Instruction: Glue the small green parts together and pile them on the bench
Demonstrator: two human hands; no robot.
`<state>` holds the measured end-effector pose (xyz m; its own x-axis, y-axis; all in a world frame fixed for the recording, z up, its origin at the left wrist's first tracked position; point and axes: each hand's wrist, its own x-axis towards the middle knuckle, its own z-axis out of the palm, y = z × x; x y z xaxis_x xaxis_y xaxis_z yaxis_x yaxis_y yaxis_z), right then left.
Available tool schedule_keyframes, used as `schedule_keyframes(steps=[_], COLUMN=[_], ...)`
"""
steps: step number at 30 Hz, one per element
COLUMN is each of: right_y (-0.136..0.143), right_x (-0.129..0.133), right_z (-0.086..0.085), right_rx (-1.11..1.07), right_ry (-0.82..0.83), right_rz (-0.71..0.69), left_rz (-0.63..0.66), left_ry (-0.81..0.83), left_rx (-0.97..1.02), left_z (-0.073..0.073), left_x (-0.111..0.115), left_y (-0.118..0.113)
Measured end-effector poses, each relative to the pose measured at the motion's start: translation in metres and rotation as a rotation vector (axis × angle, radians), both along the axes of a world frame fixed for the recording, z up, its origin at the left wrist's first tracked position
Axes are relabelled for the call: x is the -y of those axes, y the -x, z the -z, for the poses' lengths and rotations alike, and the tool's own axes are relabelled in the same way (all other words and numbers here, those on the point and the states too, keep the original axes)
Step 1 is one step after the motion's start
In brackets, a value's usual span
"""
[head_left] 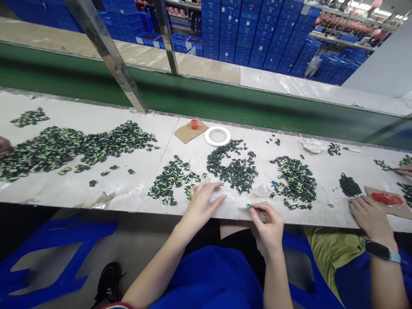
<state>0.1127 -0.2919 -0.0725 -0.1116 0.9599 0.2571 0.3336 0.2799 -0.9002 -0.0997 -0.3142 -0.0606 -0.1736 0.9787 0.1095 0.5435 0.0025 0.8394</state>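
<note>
My right hand (268, 221) pinches a small black-and-green piece (248, 206) between thumb and fingertips, just above the near part of the table. My left hand (203, 199) hovers with thumb and fingers apart, at the near edge of a pile of small dark pieces (238, 174). Left of that hand lies a heap of black-and-green pieces (167, 180). Beyond my right hand stands a small translucent bottle (264, 189) with a blue tip, beside another black-and-green heap (298, 182).
A white tape roll (210, 139) and cardboard (185, 134) with a red cup (193, 124) lie at the back. A large heap (64, 146) spreads left. At right, a co-worker's hand (370, 216) rests by a dark pile (349, 185) and a red-smeared card (386, 198).
</note>
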Motion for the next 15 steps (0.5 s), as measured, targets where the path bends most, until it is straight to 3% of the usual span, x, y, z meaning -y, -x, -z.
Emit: schedule_keyframes(steps=[3,6,12,15], right_y=[-0.020,-0.025,-0.009,-0.003], right_x=[-0.008,-0.019,-0.035,-0.039], right_z=[0.007,0.008,0.009,0.014], right_rx=[0.075,0.164,0.448,0.433], right_ry=[-0.096,-0.174,-0.291,-0.257], right_rz=[0.262,0.454,0.374,0.342], left_rz=[-0.204,-0.269,-0.296,-0.284], left_ry=[-0.043,-0.044,-0.041,-0.031], left_rx=[-0.234,-0.371,-0.393,-0.338], left_z=[0.002,0.003,0.007,0.008], left_x=[-0.014,-0.024,-0.035,-0.036], left_y=[0.018,0.028,0.027,0.027])
